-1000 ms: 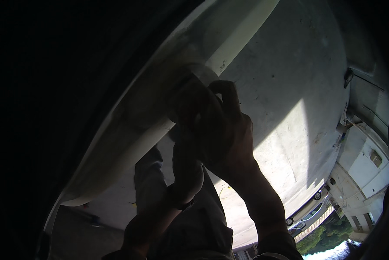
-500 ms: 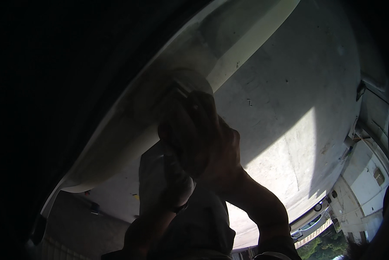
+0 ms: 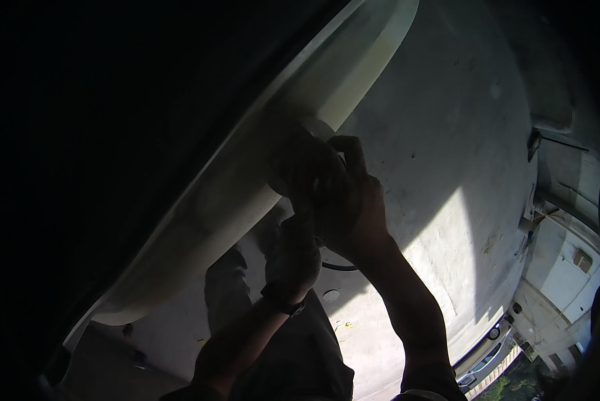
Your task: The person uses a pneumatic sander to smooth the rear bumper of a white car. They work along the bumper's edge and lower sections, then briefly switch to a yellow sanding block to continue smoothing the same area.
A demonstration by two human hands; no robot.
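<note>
Pale curved panel (image 3: 213,224) just beyond left hand (image 3: 294,247) and right hand (image 3: 350,204), grips indiscernible in shadow

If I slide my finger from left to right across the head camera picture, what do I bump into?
Lower end of the pale curved panel → one grey trouser leg → the left hand → the right hand → a parked car → a pale wall.
</note>
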